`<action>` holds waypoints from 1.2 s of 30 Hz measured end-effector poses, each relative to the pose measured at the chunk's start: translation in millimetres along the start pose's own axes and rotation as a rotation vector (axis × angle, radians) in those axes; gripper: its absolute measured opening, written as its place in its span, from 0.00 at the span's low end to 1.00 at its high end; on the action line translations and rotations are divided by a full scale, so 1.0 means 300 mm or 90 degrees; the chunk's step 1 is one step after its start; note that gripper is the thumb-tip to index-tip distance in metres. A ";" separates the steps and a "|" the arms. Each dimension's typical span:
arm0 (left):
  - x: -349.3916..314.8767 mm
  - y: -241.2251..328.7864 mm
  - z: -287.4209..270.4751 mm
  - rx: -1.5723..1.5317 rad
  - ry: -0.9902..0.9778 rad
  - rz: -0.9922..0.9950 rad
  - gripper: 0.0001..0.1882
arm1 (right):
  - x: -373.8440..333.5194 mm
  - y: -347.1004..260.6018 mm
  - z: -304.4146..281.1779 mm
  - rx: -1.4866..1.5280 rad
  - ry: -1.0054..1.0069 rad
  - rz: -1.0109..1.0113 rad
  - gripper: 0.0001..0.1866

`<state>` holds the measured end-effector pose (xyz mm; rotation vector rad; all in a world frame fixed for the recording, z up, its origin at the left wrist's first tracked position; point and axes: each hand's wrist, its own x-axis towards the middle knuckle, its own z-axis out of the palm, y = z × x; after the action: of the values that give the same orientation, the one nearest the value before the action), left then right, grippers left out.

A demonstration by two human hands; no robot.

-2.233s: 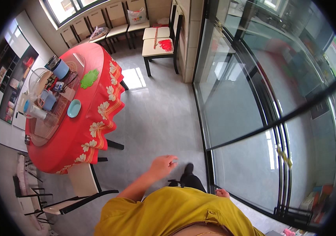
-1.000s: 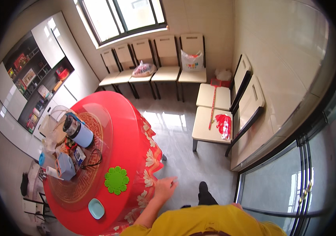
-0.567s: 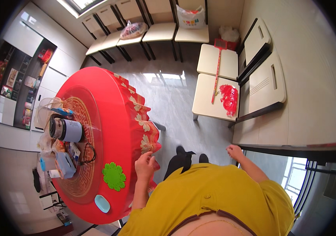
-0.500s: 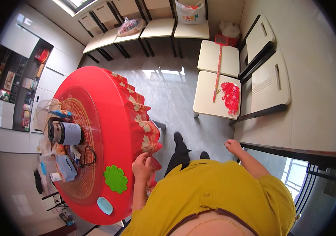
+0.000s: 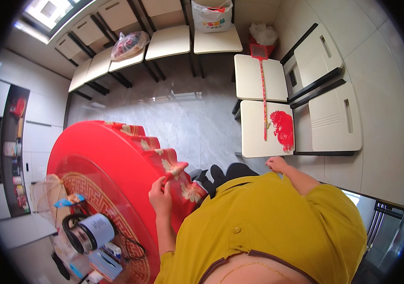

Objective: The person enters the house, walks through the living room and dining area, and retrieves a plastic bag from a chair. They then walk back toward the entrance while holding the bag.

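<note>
Head view: left hand (image 5: 160,198), fingers parted, is right at the frilled red tablecloth (image 5: 95,149) over on the left, touch unclear; right hand (image 5: 277,164) curls near the cream chair (image 5: 253,135), grip impossible to tell.

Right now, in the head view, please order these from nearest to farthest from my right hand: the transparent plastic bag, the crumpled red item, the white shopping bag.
1. Crumpled red item: on the chair seat just ahead of the right hand.
2. White shopping bag: on the far row of chairs, ahead and left.
3. Transparent plastic bag: same row, farther left.
</note>
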<state>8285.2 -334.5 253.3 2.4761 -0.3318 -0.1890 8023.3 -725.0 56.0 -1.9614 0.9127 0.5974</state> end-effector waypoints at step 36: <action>2.212 0.870 0.819 0.102 -0.417 0.315 0.12 | 1.359 -0.687 -1.204 0.219 0.465 0.144 0.26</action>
<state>8818.6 -862.4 179.1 2.3304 -1.2533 -0.7845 8458.0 -1112.5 60.8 -1.7730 1.5761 -0.1889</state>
